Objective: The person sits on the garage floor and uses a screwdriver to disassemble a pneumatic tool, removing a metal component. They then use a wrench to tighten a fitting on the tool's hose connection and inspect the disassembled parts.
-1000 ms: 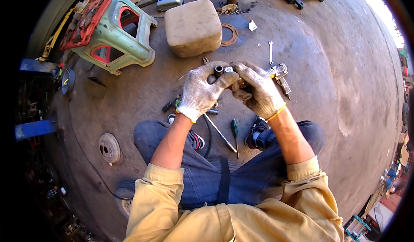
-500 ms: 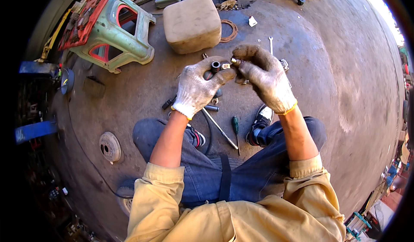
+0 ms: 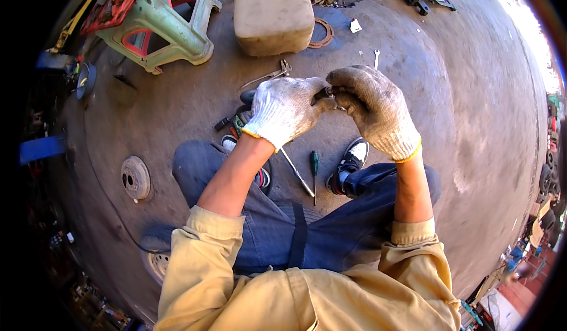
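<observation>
Both my hands wear soiled white knit gloves with yellow cuffs and meet above the floor between my knees. My left hand (image 3: 288, 106) is closed round a dark socket (image 3: 323, 93), back of the hand turned up. My right hand (image 3: 381, 109) is closed too, its fingertips pinching a small metal part at the socket's end; fingers hide most of that part. Under and beside my left hand lie an adjustable wrench (image 3: 282, 70) and dark tools partly covered by the glove. A metal bar (image 3: 298, 173) and a green-handled screwdriver (image 3: 315, 162) lie nearer me, between my shoes.
A worn beige block-like seat (image 3: 274, 18) stands ahead, with a rusty ring (image 3: 322, 34) beside it. At left is a green plastic stool (image 3: 171, 36) bearing a red tray. A spanner (image 3: 377, 58) lies beyond my right hand; a round metal disc (image 3: 136, 178) lies at left.
My left hand has turned over, back up, and now hides most of what it holds. The hands have closed together around the small parts. The view has shifted slightly.
</observation>
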A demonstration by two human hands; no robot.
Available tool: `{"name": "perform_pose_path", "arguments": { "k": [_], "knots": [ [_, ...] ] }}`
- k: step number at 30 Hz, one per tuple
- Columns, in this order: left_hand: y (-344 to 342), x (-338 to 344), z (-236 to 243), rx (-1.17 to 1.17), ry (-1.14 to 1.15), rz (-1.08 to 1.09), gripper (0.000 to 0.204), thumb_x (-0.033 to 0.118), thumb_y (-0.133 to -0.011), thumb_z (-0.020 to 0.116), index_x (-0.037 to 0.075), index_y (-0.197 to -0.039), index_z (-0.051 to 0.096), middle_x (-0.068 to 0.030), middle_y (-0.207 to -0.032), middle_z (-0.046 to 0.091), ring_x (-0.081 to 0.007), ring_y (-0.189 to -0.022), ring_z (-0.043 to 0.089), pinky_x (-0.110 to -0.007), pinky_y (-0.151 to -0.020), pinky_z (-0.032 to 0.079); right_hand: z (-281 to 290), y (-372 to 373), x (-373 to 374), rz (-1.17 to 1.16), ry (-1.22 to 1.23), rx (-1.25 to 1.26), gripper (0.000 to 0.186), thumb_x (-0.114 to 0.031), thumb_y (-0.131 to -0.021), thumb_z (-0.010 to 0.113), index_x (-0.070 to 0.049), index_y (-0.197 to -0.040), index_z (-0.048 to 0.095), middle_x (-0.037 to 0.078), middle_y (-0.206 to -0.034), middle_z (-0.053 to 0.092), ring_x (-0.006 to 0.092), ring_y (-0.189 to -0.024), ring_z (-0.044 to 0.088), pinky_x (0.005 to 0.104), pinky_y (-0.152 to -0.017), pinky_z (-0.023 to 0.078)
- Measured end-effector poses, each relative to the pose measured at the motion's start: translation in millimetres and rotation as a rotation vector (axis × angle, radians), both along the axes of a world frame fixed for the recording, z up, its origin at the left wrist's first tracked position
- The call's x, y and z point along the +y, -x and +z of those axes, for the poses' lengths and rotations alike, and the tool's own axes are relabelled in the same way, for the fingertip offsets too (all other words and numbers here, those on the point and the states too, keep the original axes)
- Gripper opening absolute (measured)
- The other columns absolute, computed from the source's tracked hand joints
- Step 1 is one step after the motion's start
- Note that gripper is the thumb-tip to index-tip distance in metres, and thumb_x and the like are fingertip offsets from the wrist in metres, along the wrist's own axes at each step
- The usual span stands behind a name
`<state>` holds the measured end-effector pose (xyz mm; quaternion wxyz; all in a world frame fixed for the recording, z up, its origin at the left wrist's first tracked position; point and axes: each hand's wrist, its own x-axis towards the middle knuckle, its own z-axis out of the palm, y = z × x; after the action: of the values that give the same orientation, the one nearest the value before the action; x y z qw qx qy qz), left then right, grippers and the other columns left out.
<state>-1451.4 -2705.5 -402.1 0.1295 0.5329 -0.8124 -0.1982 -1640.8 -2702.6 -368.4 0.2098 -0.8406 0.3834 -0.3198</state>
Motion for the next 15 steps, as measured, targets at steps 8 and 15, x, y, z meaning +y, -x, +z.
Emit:
{"name": "perform_pose_path", "arguments": {
  "k": [8, 15],
  "knots": [
    [2.3, 0.4, -17.9, -0.117, 0.034, -0.031, 0.039, 0.053, -0.087, 0.056, 0.018, -0.1, 0.068, -0.0106, -0.079, 0.068, -0.0317, -0.077, 0.066, -0.044, -0.066, 0.051, -4.8, -5.1, 2.0, 0.038, -0.02, 0.096, 0.025, -0.005, -0.079, 0.062, -0.006, -0.104, 0.059, 0.014, -0.098, 0.063, 0.0374, -0.095, 0.058, 0.0444, -0.083, 0.047],
    [4.3, 2.5, -16.8, -0.162, 0.0, -0.021, 0.027, 0.037, -0.085, 0.059, 0.014, -0.097, 0.068, -0.0126, -0.086, 0.069, -0.0312, -0.081, 0.068, -0.044, -0.068, 0.053, -17.5, -8.4, 1.5, 0.018, -0.048, 0.078, 0.025, 0.0, -0.079, 0.061, -0.006, -0.103, 0.059, 0.015, -0.094, 0.064, 0.0371, -0.091, 0.061, 0.0427, -0.079, 0.05]
  ]
}}
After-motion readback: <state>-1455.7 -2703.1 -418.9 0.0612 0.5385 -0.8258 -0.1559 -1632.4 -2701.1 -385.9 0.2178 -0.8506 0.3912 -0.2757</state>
